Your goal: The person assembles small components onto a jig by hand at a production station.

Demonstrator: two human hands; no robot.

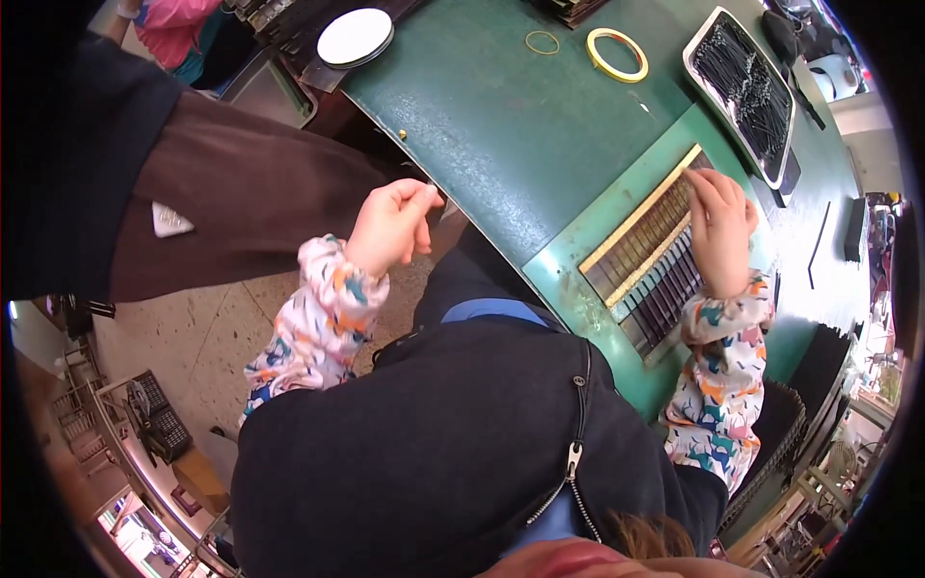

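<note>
Head view shows the right hand (pixel 721 220) bent over the slotted rack (pixel 647 262), set by the surface's (pixel 482 106) near edge, seemingly for easy reach, the left hand (pixel 390 223) curled beside that edge; whether either grasps anything, one cannot tell.

At the near edge of a green table (pixel 482 106), whether the left hand (pixel 395 223) pinches anything is too small to tell. The right hand (pixel 721 226) hides part of a slotted rack (pixel 641 252) and whatever its fingertips touch. A yellowish speck (pixel 403 135) on that near edge is unidentifiable. A dark stack (pixel 576 10) is cut off above.
</note>
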